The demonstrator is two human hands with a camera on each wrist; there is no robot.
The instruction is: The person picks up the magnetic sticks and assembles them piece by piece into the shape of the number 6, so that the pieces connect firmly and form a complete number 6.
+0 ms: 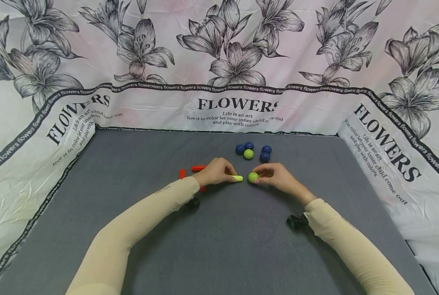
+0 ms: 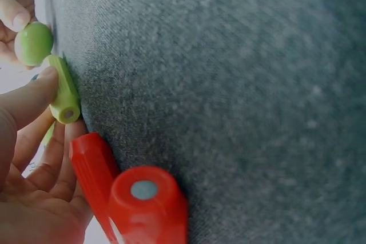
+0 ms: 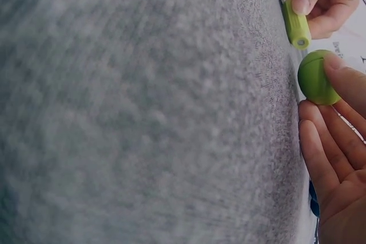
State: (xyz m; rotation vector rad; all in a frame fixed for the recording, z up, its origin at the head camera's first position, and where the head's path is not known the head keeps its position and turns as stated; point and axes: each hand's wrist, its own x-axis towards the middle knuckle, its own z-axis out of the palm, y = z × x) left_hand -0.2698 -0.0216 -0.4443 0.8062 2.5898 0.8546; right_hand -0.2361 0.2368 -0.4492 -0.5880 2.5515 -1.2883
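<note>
My left hand (image 1: 216,171) pinches a yellow-green magnetic rod (image 1: 238,178) between thumb and fingers, low over the grey surface. In the left wrist view a small metal disc shows in the near end of this rod (image 2: 66,92). Facing it, my right hand (image 1: 278,177) holds a green ball (image 1: 253,177) with thumb and fingertips. A narrow gap parts rod and ball in the head view, and in the right wrist view the ball (image 3: 317,78) sits just off the rod's end (image 3: 297,26). Red magnetic rods (image 1: 198,168) lie beside the left hand, partly hidden by it.
Several blue balls (image 1: 249,145) and another green ball (image 1: 248,154) lie beyond the hands on the grey tabletop (image 1: 219,246). A second red rod (image 1: 182,173) lies left of the left hand. Flower-printed cloth (image 1: 238,110) rises along the back and sides.
</note>
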